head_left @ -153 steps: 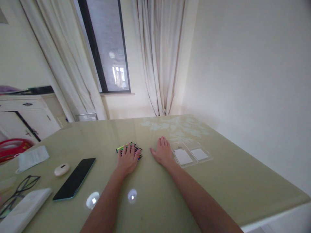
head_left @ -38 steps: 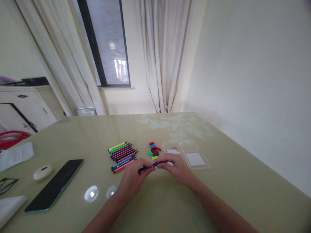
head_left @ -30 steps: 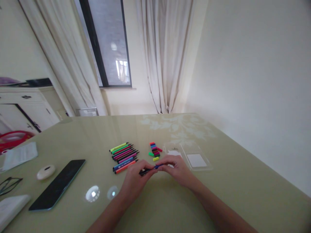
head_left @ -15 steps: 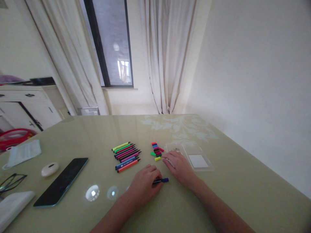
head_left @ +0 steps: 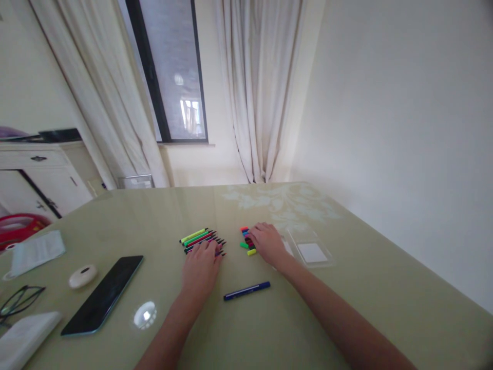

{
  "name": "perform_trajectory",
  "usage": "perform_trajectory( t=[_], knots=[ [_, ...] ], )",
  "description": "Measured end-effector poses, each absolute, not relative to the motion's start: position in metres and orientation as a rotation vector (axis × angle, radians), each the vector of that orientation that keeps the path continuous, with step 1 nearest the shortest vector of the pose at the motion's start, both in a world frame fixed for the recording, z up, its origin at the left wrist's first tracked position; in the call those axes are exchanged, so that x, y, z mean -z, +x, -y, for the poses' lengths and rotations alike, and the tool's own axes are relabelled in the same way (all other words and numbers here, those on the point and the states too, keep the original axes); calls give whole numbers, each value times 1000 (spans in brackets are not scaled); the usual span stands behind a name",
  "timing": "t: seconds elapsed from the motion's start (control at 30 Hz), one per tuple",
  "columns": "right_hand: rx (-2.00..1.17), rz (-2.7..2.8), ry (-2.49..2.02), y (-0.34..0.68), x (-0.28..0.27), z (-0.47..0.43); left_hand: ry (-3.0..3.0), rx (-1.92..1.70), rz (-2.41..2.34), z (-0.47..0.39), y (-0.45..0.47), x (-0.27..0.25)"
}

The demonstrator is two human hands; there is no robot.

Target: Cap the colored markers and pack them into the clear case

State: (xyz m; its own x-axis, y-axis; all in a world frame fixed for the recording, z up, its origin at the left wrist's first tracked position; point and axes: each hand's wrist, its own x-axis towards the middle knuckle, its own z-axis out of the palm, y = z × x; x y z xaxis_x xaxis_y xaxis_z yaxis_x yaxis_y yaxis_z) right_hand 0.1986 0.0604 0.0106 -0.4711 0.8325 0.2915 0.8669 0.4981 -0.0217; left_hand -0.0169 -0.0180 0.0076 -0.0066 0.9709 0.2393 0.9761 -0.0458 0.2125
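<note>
My left hand (head_left: 202,264) lies over the near end of a row of uncapped marker pens (head_left: 194,235), its fingers bent and closed around a pen it partly covers. My right hand (head_left: 268,244) reaches over a cluster of small coloured marker caps (head_left: 244,229), fingers curled together on a cap that they mostly hide. A green cap (head_left: 244,245) and a yellow cap (head_left: 251,252) lie at the cluster's near side. Between my forearms a capped dark blue marker pen (head_left: 246,291) rests alone on the table.
Beside my right hand an open clear plastic case (head_left: 325,255) holds a white card. On the left lie a phone (head_left: 102,295), a round white case (head_left: 82,276), glasses (head_left: 23,303), a face mask (head_left: 38,252) and a white box (head_left: 29,339). A wall borders the table's right side.
My left hand has let go of the dark blue marker pen, now lying capped, and moved up left to the pen row. My right hand has shifted up left onto the caps.
</note>
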Motion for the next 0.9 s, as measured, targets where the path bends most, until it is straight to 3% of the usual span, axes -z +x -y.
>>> perform_trajectory(
  t=[0.17,0.67,0.9],
  knots=[
    [168,2558,-1590,164,-13,-97,-2240,386,2214,15,-21,-3],
    [106,2457,-1500,155,-38,-85,-2465,741,2042,14,-5,3],
    [-442,2004,-973,224,-12,-20,-2572,1267,1962,18,11,0]
  ],
)
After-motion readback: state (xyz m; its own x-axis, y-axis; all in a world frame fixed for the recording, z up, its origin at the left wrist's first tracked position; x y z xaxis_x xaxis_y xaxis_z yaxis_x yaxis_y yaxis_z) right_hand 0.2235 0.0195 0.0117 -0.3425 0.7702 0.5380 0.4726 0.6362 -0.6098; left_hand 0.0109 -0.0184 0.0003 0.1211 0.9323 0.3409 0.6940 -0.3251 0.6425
